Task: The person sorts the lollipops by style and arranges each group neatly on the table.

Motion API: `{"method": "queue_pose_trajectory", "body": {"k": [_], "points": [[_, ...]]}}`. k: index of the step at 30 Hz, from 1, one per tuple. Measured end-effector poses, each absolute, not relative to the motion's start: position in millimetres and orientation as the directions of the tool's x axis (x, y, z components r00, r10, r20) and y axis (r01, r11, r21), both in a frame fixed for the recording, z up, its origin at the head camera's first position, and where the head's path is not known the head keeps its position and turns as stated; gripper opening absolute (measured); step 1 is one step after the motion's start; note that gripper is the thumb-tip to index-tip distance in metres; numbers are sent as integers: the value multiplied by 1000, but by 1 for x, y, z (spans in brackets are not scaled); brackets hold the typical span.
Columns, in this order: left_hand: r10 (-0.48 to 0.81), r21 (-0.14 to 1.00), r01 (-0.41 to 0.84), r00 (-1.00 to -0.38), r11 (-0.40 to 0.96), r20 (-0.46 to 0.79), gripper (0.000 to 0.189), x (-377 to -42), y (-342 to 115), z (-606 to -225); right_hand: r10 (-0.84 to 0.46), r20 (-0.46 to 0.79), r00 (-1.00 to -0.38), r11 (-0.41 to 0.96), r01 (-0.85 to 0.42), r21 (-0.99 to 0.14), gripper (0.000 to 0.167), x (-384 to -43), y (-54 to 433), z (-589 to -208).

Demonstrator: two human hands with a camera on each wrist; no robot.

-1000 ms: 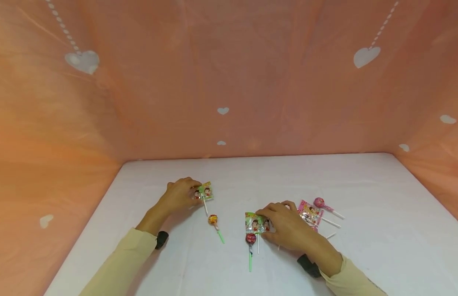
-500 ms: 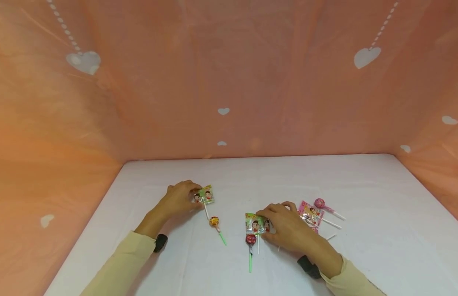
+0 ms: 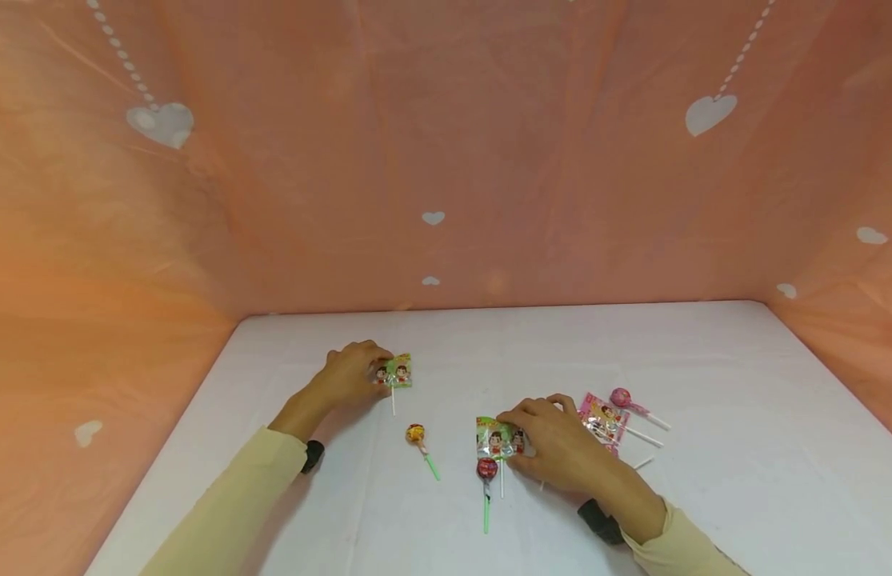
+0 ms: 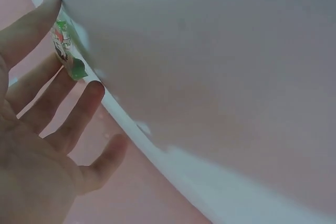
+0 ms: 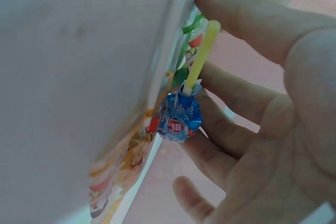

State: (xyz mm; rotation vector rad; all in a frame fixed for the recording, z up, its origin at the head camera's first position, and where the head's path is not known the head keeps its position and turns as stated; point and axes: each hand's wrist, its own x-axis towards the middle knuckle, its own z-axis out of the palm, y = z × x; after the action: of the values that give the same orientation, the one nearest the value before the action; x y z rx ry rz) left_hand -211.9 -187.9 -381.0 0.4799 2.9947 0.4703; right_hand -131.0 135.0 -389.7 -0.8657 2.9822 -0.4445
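Observation:
My left hand [image 3: 347, 373] pinches the side of a flat lollipop [image 3: 399, 371] in a green printed wrapper, its white stick pointing toward me. Thumb and fingers frame that green wrapper [image 4: 63, 45] in the left wrist view. Farther right, my right hand [image 3: 561, 442] holds a second green-wrapped flat lollipop [image 3: 493, 438] at the table. A round lollipop in red wrapping [image 3: 487, 469], on a green stick, lies at its lower edge. Below the right palm, the right wrist view shows a blue round lollipop [image 5: 180, 118] with a yellow stick; the head view hides it.
Between the hands lies a yellow-orange round lollipop [image 3: 415, 433] on a green stick. Beyond my right hand are a pink-wrapped flat lollipop [image 3: 606, 416] and a pink round one [image 3: 620, 398]. An orange-printed wrapper [image 5: 128, 161] shows low in the right wrist view.
The left hand has shifted slightly away from me. Its lollipop's stick has swung from slanting to nearly straight and now lies apart from the yellow-orange lollipop. My right hand stays in place.

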Motion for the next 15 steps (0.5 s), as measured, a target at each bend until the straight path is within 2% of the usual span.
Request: {"method": "queue_pose_trajectory", "body": {"k": [11, 15], "points": [[359, 428, 296, -931, 854, -72, 50, -213, -193, -381, -519, 60, -852, 811, -514, -279, 48, -131, 135, -389], [354, 445, 290, -933, 847, -66, 45, -211, -194, -380, -530, 70, -845, 802, -527, -283, 48, -132, 135, -391]]}}
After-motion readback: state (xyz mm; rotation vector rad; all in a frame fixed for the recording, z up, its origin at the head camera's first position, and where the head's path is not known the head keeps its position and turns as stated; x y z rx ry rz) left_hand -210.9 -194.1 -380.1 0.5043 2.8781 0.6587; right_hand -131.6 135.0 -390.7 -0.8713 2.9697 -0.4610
